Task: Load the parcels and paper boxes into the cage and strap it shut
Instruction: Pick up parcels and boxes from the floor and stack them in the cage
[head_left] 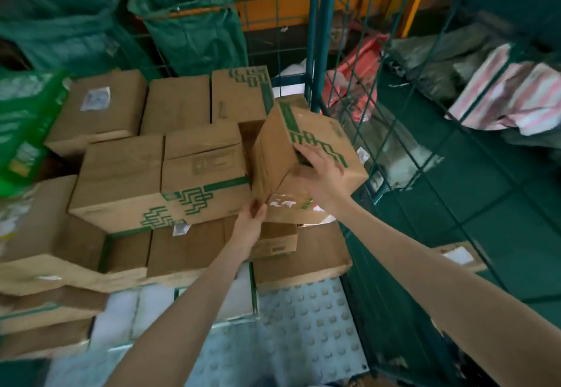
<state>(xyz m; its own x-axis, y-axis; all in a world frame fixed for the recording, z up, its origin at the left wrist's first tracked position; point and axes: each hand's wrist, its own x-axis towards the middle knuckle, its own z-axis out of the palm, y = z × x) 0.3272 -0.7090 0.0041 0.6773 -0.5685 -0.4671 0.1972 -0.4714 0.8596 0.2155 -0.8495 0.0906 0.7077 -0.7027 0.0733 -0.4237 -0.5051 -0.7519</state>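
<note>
A brown paper box with green print (315, 140) is tilted above the stack at the cage's right side. My right hand (318, 174) lies on its near top edge, fingers spread over the print and a corner. My left hand (253, 219) touches the box's lower left corner from beneath, fingers bent against the cardboard. Several similar brown boxes (158, 174) are stacked in layers inside the green wire cage (318, 37).
Green sacks (188, 22) hang behind the cage. Beyond the right wire wall (409, 143) lie red, grey and pink-striped soft parcels (510, 98) on a green floor. A studded grey plate (303, 326) and white parcels sit at the cage's near bottom. A green printed pack (24, 125) is at left.
</note>
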